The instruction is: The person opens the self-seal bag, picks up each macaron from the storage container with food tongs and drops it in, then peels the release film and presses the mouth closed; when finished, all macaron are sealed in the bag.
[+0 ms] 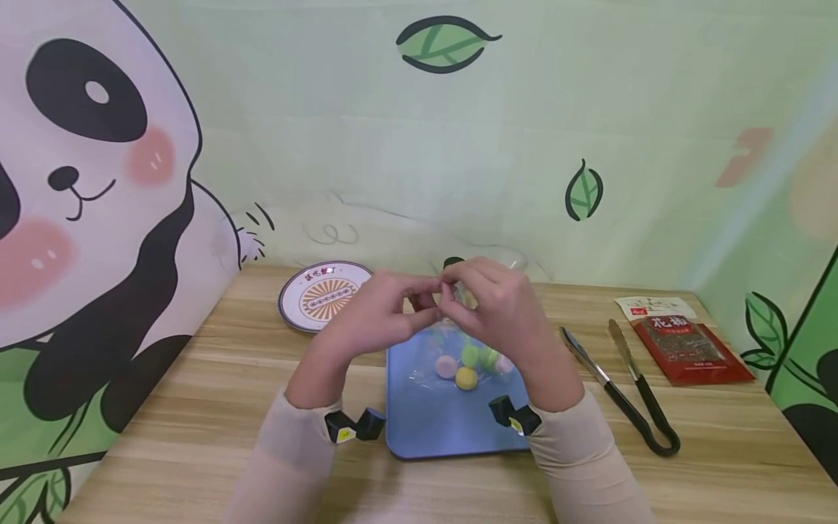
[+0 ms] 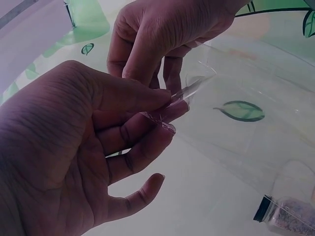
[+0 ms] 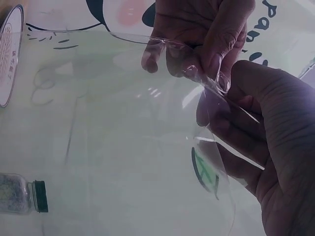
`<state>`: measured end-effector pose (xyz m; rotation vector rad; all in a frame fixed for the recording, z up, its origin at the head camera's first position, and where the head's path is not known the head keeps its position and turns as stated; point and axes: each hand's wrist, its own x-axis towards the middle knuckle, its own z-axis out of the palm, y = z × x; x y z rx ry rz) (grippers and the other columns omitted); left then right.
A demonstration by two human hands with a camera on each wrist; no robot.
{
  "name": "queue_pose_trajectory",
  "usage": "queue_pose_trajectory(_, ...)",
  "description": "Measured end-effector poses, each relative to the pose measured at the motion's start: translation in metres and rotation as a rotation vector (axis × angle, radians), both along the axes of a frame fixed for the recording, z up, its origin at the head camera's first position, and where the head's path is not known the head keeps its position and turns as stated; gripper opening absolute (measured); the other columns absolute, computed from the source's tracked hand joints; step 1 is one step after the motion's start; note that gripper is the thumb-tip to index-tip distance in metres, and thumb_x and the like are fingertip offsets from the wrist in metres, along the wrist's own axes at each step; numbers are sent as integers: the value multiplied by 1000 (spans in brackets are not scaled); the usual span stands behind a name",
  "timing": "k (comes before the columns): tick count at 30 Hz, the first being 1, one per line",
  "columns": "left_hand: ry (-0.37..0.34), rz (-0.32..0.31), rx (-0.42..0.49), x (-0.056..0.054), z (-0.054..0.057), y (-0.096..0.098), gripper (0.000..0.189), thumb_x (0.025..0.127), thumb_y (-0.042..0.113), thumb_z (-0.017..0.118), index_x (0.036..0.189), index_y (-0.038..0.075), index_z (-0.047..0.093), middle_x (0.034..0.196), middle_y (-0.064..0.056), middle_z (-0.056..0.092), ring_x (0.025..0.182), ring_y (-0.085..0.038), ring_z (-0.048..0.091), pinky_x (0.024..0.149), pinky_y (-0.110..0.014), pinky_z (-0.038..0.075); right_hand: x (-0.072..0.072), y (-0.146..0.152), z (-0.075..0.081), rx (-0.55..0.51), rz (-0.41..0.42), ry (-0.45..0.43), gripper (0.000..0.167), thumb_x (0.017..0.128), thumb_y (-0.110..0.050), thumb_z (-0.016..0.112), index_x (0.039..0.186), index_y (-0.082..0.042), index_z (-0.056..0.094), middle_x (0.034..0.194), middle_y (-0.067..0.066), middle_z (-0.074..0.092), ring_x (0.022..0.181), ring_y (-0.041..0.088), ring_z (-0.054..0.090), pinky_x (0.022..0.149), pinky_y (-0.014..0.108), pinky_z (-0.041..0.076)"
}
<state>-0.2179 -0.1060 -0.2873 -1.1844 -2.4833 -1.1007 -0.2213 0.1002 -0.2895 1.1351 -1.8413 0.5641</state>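
Both hands meet above a blue tray (image 1: 432,429), their fingertips close together. Thumb and fingers of my left hand (image 1: 373,313) pinch the edge of a clear plastic bag (image 3: 192,98). From the other side, my right hand (image 1: 494,306) pinches the same edge, thumb against fingers. In both wrist views the thin film is bunched at the fingertips and spreads out see-through beyond them. Below the hands, several pastel balls, among them a yellow ball (image 1: 466,378) and a green ball (image 1: 470,355), show at the tray, with shiny film around them. The right hand and forearm partly hide them.
A patterned plate (image 1: 301,316) stands at the back left. Behind the hands is a jar with a dark lid (image 1: 453,261), its contents visible in the left wrist view. Black-handled tongs (image 1: 628,407) and a red packet (image 1: 707,371) lie at the right.
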Motion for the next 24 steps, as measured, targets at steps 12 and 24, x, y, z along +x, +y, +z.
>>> queue_pose_trajectory(12, 5, -20, -1, 0, 1, -2, 33, 92, 9, 70, 125, 13, 71, 75, 11, 66, 68, -7, 59, 56, -28, 47, -2, 12, 4, -37, 33, -22, 5, 86, -5, 64, 89, -3, 68, 83, 7, 70, 77, 20, 67, 68, 35, 57)
queue_pose_trajectory(24, -2, -9, -6, 1, 2, -2, 16, 91, 8, 72, 105, 14, 74, 76, 12, 66, 70, -7, 60, 62, -29, 51, 1, 9, 3, 66, 60, -51, 15, 84, -12, 78, 96, -5, 72, 92, 4, 70, 89, 19, 64, 74, 33, 57)
